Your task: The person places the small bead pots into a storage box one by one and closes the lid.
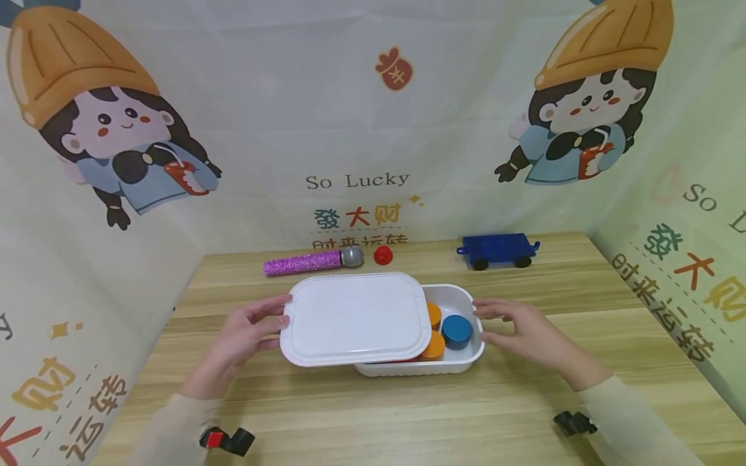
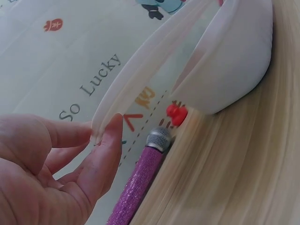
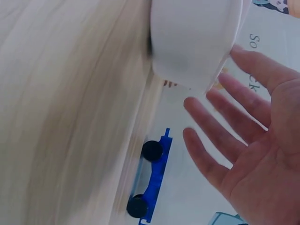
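Note:
A white lid (image 1: 357, 318) is tilted over the left part of a white plastic box (image 1: 416, 369). My left hand (image 1: 247, 333) pinches the lid's left edge between thumb and fingers, as the left wrist view also shows. On the box's uncovered right side lie a blue round piece (image 1: 457, 331) and two orange round pieces (image 1: 433, 345); a bit of red shows under the lid, and the rest is hidden. With fingers spread and mostly straight, my right hand (image 1: 520, 329) is at the box's right end, its fingertips at or very near the rim.
Behind the box, a glittery purple microphone (image 1: 311, 262) with a grey head and a small red object (image 1: 383, 255) lie near the table's back edge. At the back right stands a blue toy wagon (image 1: 497, 250) with black wheels. A printed cloth (image 1: 256, 129) hangs behind the wooden table (image 1: 350, 427).

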The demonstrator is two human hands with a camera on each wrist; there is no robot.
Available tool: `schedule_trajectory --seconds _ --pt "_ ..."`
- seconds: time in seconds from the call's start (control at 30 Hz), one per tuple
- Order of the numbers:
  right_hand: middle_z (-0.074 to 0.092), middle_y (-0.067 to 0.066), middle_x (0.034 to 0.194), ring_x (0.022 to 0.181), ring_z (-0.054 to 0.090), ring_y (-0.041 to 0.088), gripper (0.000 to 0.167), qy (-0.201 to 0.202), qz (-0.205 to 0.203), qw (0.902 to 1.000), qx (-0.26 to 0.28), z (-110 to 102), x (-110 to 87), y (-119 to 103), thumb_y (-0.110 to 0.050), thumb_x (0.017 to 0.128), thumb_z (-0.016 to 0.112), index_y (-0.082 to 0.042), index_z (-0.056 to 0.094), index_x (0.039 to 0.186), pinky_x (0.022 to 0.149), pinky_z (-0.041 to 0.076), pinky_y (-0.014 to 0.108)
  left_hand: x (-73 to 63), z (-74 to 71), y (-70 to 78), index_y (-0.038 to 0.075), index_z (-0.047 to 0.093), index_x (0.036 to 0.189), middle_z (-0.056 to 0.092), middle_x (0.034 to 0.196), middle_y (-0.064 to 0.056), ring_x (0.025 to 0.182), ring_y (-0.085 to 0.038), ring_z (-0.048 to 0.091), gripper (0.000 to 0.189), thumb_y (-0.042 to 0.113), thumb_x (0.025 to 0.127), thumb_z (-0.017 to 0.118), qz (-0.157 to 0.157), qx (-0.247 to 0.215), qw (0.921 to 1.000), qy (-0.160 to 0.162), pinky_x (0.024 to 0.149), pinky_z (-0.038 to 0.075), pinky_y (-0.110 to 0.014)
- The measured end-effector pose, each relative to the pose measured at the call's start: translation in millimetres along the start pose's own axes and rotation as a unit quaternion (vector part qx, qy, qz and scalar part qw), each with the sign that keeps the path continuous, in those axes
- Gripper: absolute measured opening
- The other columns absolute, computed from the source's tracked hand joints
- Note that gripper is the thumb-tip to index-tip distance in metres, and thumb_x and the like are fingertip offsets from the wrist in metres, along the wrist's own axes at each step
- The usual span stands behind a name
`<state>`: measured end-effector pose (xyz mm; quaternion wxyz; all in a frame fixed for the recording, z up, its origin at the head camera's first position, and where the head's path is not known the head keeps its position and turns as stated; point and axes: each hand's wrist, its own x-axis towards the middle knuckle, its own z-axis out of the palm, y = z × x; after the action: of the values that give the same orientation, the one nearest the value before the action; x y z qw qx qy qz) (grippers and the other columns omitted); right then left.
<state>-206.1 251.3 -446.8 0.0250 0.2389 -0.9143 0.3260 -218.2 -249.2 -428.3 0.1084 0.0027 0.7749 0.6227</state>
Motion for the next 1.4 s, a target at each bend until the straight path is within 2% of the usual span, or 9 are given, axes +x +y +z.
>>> schedule_trajectory --seconds 0.17,0.4,0.6,0.7,0.8,1.0,1.13,1.3,1.4 --pt "0.066 0.014 0.140 0.128 0.062 0.040 0.036 0.006 -0.002 0.9998 -0.021 -0.1 5.4 -7.8 -0.019 0.090 0.081 -0.007 0.073 0.124 0.107 0.048 0.062 4.1 14.5 1.0 0.005 0.050 0.152 0.053 0.141 -0.021 0.099 -0.013 0.069 0.056 0.014 0.100 0.069 -0.005 -0.001 1.0000 -0.002 0.087 0.063 -0.033" --pt "0.067 0.016 0.136 0.128 0.061 0.042 0.036 0.026 0.006 0.9988 -0.040 4.6 11.8 -13.5 -0.017 0.088 0.083 -0.009 0.074 0.122 0.107 0.048 0.063 6.3 26.9 2.7 0.007 0.052 0.151 0.053 0.143 -0.021 0.100 -0.013 0.068 0.055 0.014 0.099 0.070 -0.006 -0.010 0.9999 0.000 0.086 0.063 -0.032" --pt "0.070 0.009 0.131 0.122 0.066 0.033 0.038 0.115 -0.079 0.9899 -0.026 11.5 17.4 -14.9 -0.007 0.080 0.088 -0.010 0.075 0.116 0.103 0.055 0.049 5.6 32.2 1.9 0.007 0.053 0.150 0.054 0.141 -0.020 0.099 -0.014 0.069 0.055 0.010 0.098 0.070 -0.008 -0.029 0.9995 -0.001 0.086 0.063 -0.034" --pt "0.071 0.006 0.127 0.118 0.068 0.030 0.038 0.143 -0.124 0.9820 -0.007 14.2 19.7 -17.6 -0.002 0.076 0.090 -0.010 0.077 0.111 0.101 0.056 0.027 4.8 34.8 2.1 0.005 0.053 0.150 0.054 0.139 -0.020 0.100 -0.015 0.069 0.055 0.008 0.098 0.069 -0.004 -0.039 0.9992 -0.008 0.086 0.063 -0.035" --pt "0.071 0.007 0.124 0.115 0.068 0.031 0.038 0.158 -0.157 0.9749 0.017 16.4 21.2 -20.1 0.004 0.073 0.090 -0.010 0.077 0.105 0.103 0.046 0.009 4.2 37.6 2.9 0.006 0.053 0.150 0.054 0.139 -0.019 0.101 -0.015 0.069 0.054 0.009 0.099 0.068 -0.005 -0.043 0.9990 -0.013 0.087 0.063 -0.036" --pt "0.072 0.010 0.117 0.110 0.068 0.030 0.038 0.181 -0.205 0.9610 0.040 18.5 22.2 -22.7 0.015 0.069 0.088 -0.012 0.078 0.095 0.105 0.044 0.008 2.9 42.2 5.7 0.010 0.055 0.149 0.055 0.141 -0.017 0.103 -0.015 0.068 0.052 0.012 0.099 0.069 -0.008 -0.036 0.9993 -0.010 0.088 0.063 -0.036" --pt "0.074 0.009 0.114 0.110 0.068 0.025 0.037 0.190 -0.217 0.9568 0.039 18.2 21.7 -21.8 0.015 0.070 0.087 -0.012 0.078 0.092 0.105 0.046 0.010 2.1 41.5 5.8 0.007 0.055 0.147 0.055 0.142 -0.019 0.105 -0.016 0.069 0.051 0.013 0.099 0.070 0.012 -0.028 0.9995 -0.012 0.088 0.063 -0.039" --pt "0.074 0.010 0.113 0.112 0.068 0.023 0.039 0.193 -0.220 0.9549 0.051 16.1 18.5 -18.0 0.018 0.070 0.085 -0.011 0.078 0.095 0.105 0.047 0.012 -0.7 37.7 7.9 0.003 0.058 0.142 0.057 0.144 -0.021 0.105 -0.015 0.069 0.045 0.023 0.102 0.067 0.065 0.007 0.9975 -0.026 0.084 0.064 -0.040" --pt "0.075 0.011 0.114 0.114 0.068 0.017 0.040 0.199 -0.216 0.9541 0.059 13.0 16.6 -17.2 0.019 0.070 0.084 -0.011 0.078 0.096 0.105 0.048 0.013 -2.7 36.0 10.7 0.002 0.060 0.139 0.057 0.145 -0.021 0.101 -0.013 0.071 0.040 0.020 0.104 0.064 0.093 0.023 0.9946 -0.041 0.077 0.065 -0.039"
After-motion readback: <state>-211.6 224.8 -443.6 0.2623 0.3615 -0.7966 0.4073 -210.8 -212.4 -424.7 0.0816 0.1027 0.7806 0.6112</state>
